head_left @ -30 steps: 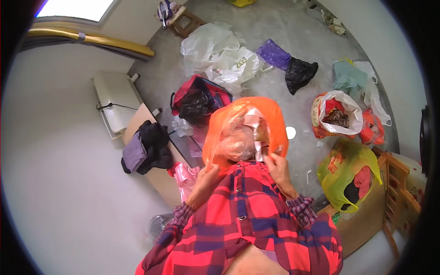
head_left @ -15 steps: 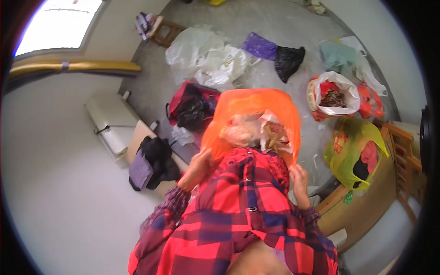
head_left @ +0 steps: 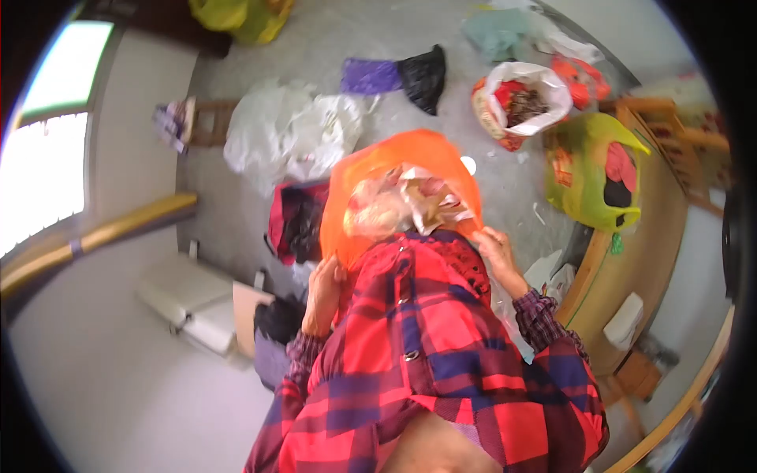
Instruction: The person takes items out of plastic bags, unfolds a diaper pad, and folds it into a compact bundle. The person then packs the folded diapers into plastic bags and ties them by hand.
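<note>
An orange plastic bag point(head_left: 430, 147) hangs open in front of my body. Inside it lie a clear plastic bag point(head_left: 377, 209) with pale contents and a crumpled brown-and-white wrapper point(head_left: 430, 199). My left hand point(head_left: 322, 293) is closed on the bag's rim at the left. On the opposite side, my right hand point(head_left: 497, 251) grips the rim with its fingers bent. The red plaid clothing I wear covers the near edge of the bag.
White plastic bags point(head_left: 292, 138), a purple bag point(head_left: 371, 76) and a black bag point(head_left: 424, 79) lie on the floor ahead. At right stand an open sack point(head_left: 482, 106) and a yellow-green bag point(head_left: 579, 193) beside a wooden chair point(head_left: 654, 118). A dark red bag point(head_left: 288, 221) sits left.
The view has turned, so the floor things sit further left or higher. Both hands still hold the orange bag, and the wrapper inside has shifted.
</note>
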